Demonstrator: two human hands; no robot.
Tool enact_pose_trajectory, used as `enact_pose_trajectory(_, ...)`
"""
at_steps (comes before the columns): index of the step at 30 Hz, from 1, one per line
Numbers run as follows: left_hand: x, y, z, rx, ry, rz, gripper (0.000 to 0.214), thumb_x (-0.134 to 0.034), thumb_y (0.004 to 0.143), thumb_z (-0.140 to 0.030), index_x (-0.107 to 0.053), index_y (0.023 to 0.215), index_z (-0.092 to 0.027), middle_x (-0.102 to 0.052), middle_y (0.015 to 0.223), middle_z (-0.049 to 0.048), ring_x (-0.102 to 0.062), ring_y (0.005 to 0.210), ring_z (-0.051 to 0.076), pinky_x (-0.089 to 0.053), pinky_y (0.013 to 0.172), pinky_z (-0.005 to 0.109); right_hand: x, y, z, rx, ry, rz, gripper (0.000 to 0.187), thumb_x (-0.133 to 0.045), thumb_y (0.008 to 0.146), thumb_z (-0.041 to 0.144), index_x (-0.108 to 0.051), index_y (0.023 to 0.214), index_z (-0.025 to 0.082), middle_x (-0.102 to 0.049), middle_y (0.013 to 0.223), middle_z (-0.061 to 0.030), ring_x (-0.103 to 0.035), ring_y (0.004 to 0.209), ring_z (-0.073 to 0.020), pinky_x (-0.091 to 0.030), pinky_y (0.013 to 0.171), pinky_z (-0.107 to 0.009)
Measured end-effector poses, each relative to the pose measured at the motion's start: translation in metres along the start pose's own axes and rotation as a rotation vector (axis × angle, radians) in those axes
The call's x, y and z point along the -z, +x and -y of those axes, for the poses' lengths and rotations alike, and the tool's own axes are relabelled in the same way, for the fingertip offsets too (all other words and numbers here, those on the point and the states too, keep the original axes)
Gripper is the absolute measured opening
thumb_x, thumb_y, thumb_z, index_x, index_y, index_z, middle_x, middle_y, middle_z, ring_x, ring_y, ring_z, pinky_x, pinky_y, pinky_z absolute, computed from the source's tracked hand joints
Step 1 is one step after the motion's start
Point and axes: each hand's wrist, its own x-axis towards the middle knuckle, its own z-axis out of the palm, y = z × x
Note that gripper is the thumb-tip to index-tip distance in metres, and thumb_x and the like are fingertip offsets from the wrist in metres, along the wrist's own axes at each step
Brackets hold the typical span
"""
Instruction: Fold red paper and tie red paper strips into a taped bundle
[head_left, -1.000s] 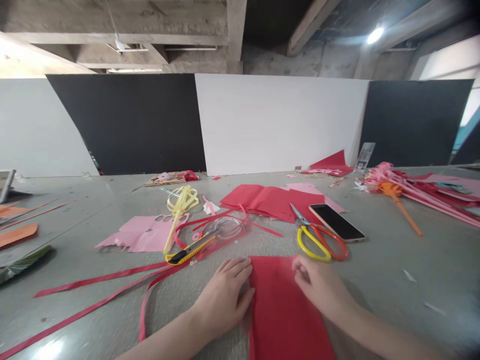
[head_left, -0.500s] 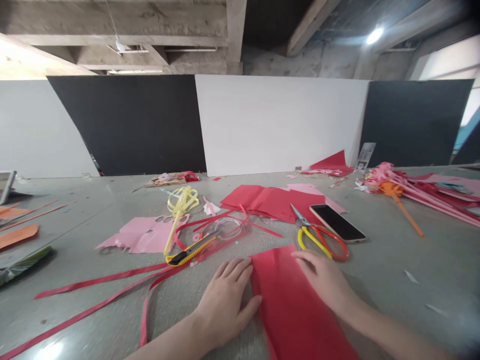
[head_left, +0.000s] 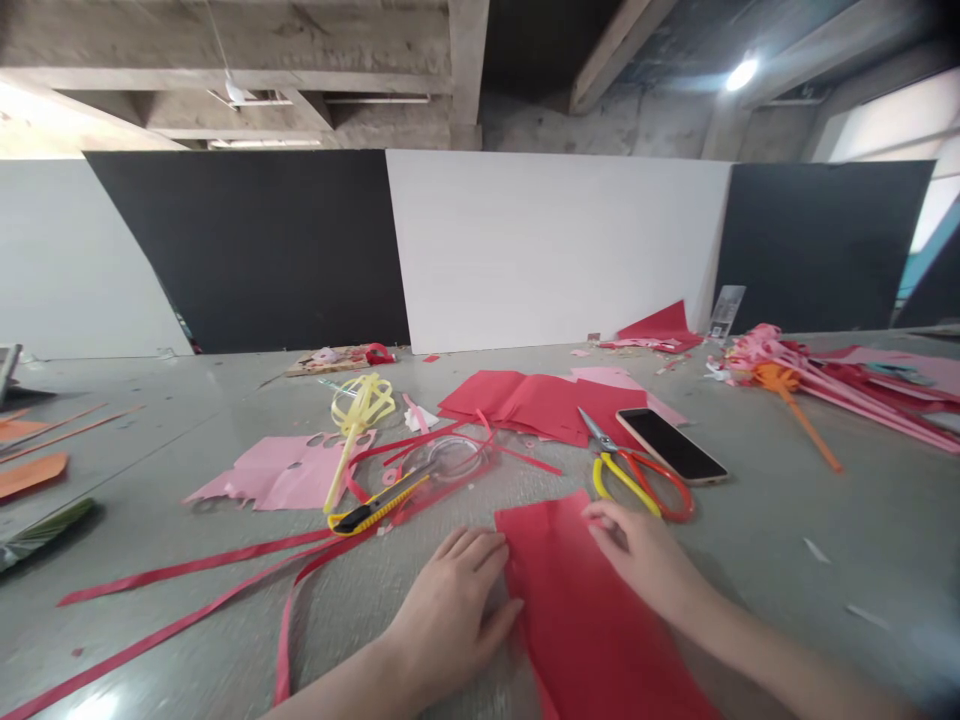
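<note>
A folded sheet of red paper (head_left: 585, 610) lies lengthwise in front of me and runs off the bottom of the view. My left hand (head_left: 450, 605) rests flat along its left edge, fingers stretched and the thumb apart, touching the paper. At the upper right edge, my right hand (head_left: 637, 555) has its fingers curled and its thumb and fingertips pinched at the paper. Just beyond that hand lie scissors (head_left: 626, 472) with one yellow and one red handle. A yellow utility knife (head_left: 379, 503) lies up and left of my left hand.
A phone (head_left: 673, 445) lies beside the scissors, by more red sheets (head_left: 525, 400). Long red strips (head_left: 187, 568), a clear tape roll (head_left: 456, 457), cut pink paper (head_left: 281, 470) and a yellow paper-strip flower (head_left: 362, 405) lie leftward. Pink and orange paper flowers (head_left: 776, 370) lie at right.
My right hand's fingers have curled in more at the paper's edge. My left hand stays on the left edge, and the view has shifted slightly.
</note>
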Motion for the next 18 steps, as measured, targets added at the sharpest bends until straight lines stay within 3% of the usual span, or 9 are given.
enact_pose_trajectory(11, -0.004, -0.001, 0.002, 0.010, -0.013, -0.003, 0.036, -0.051, 0.078, -0.023, -0.051, 0.113, -0.018, -0.056, 0.110, 0.0072, -0.048, 0.102, 0.024, -0.038, 0.091, 0.040, 0.001, -0.005, 0.009, -0.040, -0.053, 0.032, 0.016, -0.040, 0.067, 0.009, -0.052, 0.068, 0.019, -0.058, 0.055, 0.0014, -0.057, 0.052, -0.0135, -0.041, 0.051, -0.022)
enact_pose_trajectory(15, -0.002, -0.001, 0.001, 0.017, -0.014, -0.005, 0.036, -0.051, 0.078, -0.024, -0.051, 0.114, -0.019, -0.056, 0.111, 0.0068, -0.048, 0.103, 0.024, -0.037, 0.092, 0.040, 0.003, -0.007, 0.010, -0.047, -0.007, 0.035, 0.015, -0.040, 0.071, 0.012, -0.053, 0.071, 0.020, -0.058, 0.057, 0.0012, -0.056, 0.051, -0.0135, -0.042, 0.051, -0.023)
enact_pose_trajectory(18, -0.003, -0.002, 0.004, 0.034, 0.001, -0.027, 0.037, -0.049, 0.079, -0.026, -0.049, 0.116, -0.020, -0.055, 0.114, 0.0063, -0.047, 0.105, 0.024, -0.034, 0.094, 0.043, 0.005, -0.007, 0.011, -0.014, 0.038, 0.024, 0.013, -0.043, 0.073, 0.016, -0.055, 0.075, 0.022, -0.064, 0.069, -0.0010, -0.059, 0.060, -0.0158, -0.045, 0.060, -0.026)
